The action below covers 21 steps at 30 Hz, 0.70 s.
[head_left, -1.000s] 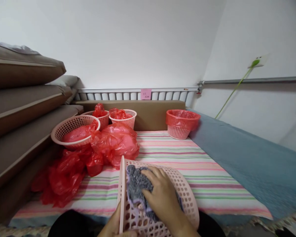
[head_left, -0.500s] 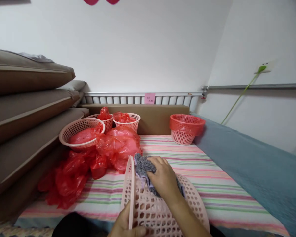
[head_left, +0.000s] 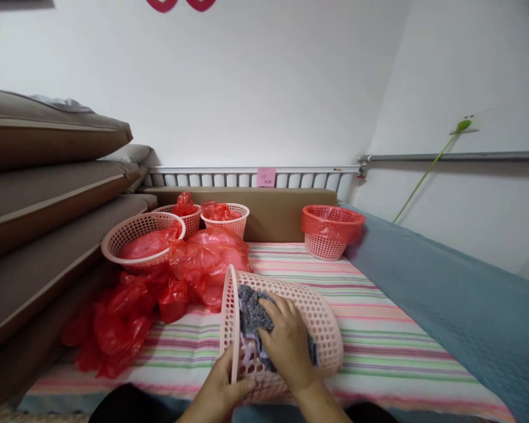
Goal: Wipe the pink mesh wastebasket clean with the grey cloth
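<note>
A pink perforated plastic basket [head_left: 317,317] lies on its side over the striped sheet, its mouth facing left. My left hand [head_left: 220,393] grips the basket's rim at the lower left. My right hand [head_left: 286,343] presses a grey fuzzy cloth [head_left: 251,314] against the basket's outer wall, fingers closed on the cloth. A bit of lilac backing shows under the cloth.
Crumpled red plastic bags [head_left: 207,261] lie to the left. Pink baskets [head_left: 141,232] with red bags stand behind them, and a red-lined basket [head_left: 330,229] stands at the back right. Brown cushions [head_left: 48,182] are stacked at left. A blue blanket [head_left: 445,294] covers the right side.
My right hand with the cloth slid down from the basket's upper rim onto its side. The basket rolled lower and farther onto its side.
</note>
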Motion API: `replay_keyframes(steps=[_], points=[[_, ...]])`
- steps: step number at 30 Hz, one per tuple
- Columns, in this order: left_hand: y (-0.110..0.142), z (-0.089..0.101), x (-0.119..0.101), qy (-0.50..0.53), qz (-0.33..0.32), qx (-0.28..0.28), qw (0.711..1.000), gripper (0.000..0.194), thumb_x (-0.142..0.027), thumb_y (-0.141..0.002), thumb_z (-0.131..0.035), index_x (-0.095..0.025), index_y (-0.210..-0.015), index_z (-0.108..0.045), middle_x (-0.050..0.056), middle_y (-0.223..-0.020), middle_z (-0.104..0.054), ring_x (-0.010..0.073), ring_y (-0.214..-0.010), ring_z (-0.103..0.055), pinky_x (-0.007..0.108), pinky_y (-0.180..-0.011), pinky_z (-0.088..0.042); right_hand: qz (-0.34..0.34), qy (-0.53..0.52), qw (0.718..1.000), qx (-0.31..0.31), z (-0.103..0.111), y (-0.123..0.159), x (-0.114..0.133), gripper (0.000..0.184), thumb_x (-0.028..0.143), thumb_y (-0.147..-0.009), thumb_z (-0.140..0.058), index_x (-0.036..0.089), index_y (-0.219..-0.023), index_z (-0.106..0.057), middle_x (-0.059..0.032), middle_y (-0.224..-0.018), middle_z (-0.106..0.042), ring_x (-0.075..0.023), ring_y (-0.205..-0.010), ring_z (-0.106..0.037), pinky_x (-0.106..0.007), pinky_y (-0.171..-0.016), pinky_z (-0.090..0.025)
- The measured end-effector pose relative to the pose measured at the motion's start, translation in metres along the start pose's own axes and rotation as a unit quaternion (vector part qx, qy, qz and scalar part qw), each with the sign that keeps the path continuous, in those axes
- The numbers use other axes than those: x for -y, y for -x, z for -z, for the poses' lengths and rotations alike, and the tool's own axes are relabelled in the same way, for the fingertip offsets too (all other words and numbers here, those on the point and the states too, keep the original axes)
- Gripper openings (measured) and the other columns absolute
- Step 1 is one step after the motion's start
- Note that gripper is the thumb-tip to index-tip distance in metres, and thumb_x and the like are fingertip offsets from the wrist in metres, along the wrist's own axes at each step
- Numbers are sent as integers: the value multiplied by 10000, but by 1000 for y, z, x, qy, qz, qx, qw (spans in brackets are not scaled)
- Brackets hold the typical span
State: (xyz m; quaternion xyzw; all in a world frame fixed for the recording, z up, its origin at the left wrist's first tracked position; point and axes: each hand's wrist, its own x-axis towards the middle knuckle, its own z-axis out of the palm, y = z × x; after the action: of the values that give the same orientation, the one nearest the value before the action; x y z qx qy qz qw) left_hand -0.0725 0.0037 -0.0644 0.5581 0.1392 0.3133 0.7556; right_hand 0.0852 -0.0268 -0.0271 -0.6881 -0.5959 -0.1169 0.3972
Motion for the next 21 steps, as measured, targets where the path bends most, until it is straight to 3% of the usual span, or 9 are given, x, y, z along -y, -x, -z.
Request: replay_keyframes(steps=[4,8,12,15,18,21], points=[[-11,-13,-16,-53,-51,-41,996,573,-336,-748,-746,-214,-1273,-550,78,-1291,-615,309,-1211,-528,443,-1069,-352,18,3,1000,-24,6,23,-1,497,12,-613,-573,200,-1069,-631,-79,-1186,-584,-264,-1105,-477,-444,-964,-406],[-5,-12,9,-36,-48,-9,998,586,-404,-773,-718,-224,-1296,-526,93,-1336,-578,316,-1263,-488,484,-1109,-297,20,0,999,-27,10,27,-3,532,-1,-578,-552,214,-1059,-632,-64,-1170,-590,-253,-1088,-487,-430,-967,-405],[12,-8,38,39,4,47,998,693,-485,-719,-750,-275,-1328,-494,79,-1395,-526,320,-1311,-444,501,-1130,-266,-15,-3,1000,-15,15,-4,-6,448,55,-655,-576,203,-1073,-640,-67,-1150,-600,-248,-1080,-496,-417,-972,-396],[16,-7,49,10,43,29,999,772,-543,-637,-786,-306,-1317,-508,53,-1379,-543,343,-1359,-364,505,-1144,-238,-34,-7,999,0,13,-36,-6,387,93,-702,-574,197,-1068,-643,-61,-1114,-618,-240,-1053,-510,-395,-953,-401],[7,-9,48,-7,92,22,996,618,-591,-742,-669,-309,-1277,-540,54,-1308,-597,341,-1283,-471,525,-1086,-344,-40,-11,999,22,8,-54,-5,342,125,-728,-571,204,-1051,-647,-49,-1058,-636,-234,-1000,-528,-371,-915,-409],[4,-13,40,-15,106,19,994,437,-502,-884,-542,-252,-1242,-545,81,-1290,-585,292,-1175,-553,526,-999,-435,-50,-13,998,39,6,-53,-3,323,140,-737,-572,207,-1044,-651,-44,-1046,-643,-238,-983,-532,-364,-895,-408]])
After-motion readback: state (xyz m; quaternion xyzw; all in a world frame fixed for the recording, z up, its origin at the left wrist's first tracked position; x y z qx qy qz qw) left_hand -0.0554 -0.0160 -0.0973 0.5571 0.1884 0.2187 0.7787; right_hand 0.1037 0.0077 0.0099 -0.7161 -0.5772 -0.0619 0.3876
